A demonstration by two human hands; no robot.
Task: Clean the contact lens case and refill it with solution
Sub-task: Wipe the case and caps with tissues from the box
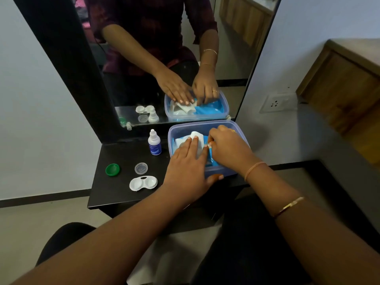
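Blue tub [181, 128] half covered, right hand [228, 146] pinching white scrap [209, 145] (unidentifiable)

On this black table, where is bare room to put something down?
Free: back left corner of the table, between green cap and bottle, and the front strip left of the lens case. Crowded: the right side, with the box, left hand and right hand.

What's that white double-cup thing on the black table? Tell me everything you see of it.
The contact lens case looks like white plastic: two shallow round wells joined side by side, both uncovered and facing up. It lies flat on the black table near its front edge. Nothing else touches it; a green cap and a clear cap lie apart from it, farther back.
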